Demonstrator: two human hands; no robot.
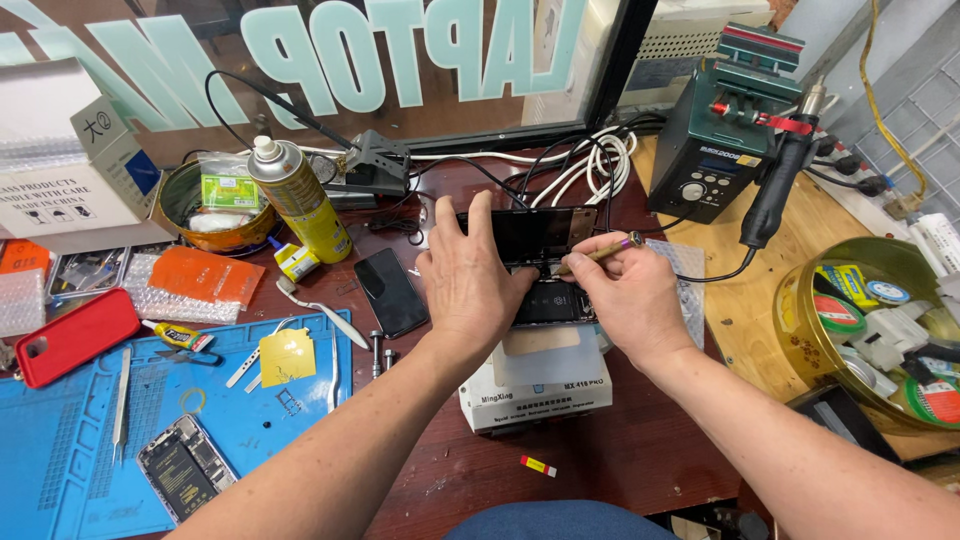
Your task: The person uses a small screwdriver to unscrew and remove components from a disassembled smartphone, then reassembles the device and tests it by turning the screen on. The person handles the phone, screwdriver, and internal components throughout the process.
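Note:
An opened phone (545,300) with its dark screen panel (530,235) folded up lies on a white box (535,395) in the middle. My left hand (470,275) rests flat on the phone's left side, fingers spread against the screen panel. My right hand (625,290) grips a thin brass-coloured tool (600,253), whose tip points left into the phone's inside. The phone's body is mostly hidden under both hands.
A black phone (390,290) lies left of my hands. A blue work mat (60,450) holds tweezers, a phone frame (185,470) and a yellow tag. A red phone case (75,335), yellow spray can (300,200), soldering station (715,140) and round tin (800,330) of parts stand around.

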